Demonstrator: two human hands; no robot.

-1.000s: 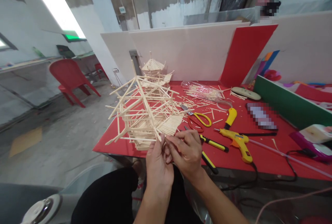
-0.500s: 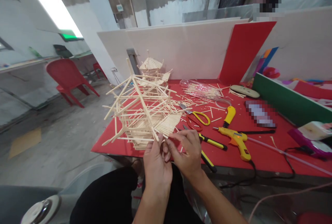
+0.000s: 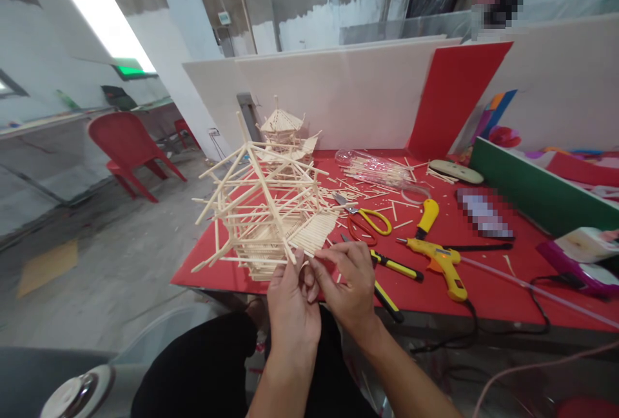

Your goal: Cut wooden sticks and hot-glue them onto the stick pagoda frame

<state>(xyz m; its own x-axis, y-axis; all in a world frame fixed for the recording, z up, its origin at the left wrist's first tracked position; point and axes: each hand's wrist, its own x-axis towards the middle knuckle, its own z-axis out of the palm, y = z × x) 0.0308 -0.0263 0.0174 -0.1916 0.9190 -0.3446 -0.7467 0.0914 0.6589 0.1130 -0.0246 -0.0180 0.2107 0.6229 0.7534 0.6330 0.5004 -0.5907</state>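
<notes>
Wooden beam (image 3: 271, 204): left fingers (image 3: 290, 276) still pinch it; right fingers (image 3: 338, 255) have parted slightly, hold unclear.

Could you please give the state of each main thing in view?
Front stick model: upright, mostly open framework.
Rear stick model: upright, slatted over on top.
Left hand: closed on the front stick model.
Right hand: fingers curled, contents unclear.
Glue gun: lying down, glue stick inserted.
Scissors: lying down.
Plastic bag: lying down, sticks inside.
Red chair: upright.
</notes>
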